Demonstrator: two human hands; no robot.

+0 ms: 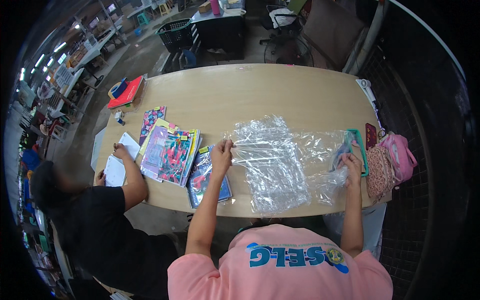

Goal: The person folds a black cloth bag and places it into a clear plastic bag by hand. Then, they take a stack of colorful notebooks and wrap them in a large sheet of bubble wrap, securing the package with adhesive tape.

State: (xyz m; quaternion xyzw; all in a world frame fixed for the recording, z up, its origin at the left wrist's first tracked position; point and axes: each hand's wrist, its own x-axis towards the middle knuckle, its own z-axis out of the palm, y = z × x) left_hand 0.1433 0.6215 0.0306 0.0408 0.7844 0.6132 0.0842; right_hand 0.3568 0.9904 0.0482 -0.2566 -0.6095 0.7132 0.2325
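Observation:
My left hand (pixel 221 157) pinches the left edge of a transparent plastic bag, pulling creases toward the fingers. Beneath and beside it lies a wide pile of crinkled transparent plastic bags (pixel 272 187) on the table. On the right, my right hand (pixel 350 167) is closed on a bunched part of transparent plastic (pixel 327 182); whether this is the same bag, I cannot tell. Close to my left forearm lies a blue spiral notebook (pixel 200 175), partly beneath a stack of colourful notebooks (pixel 172 155) with yellow tabs.
A co-worker (pixel 115 220) in black writes on white paper (pixel 116 167) at the left. A green tray (pixel 362 155), a patterned pouch (pixel 381 170) and a pink bag (pixel 400 155) line the table's right edge. Tape rolls (pixel 118 90) and a red folder (pixel 127 94) sit far left.

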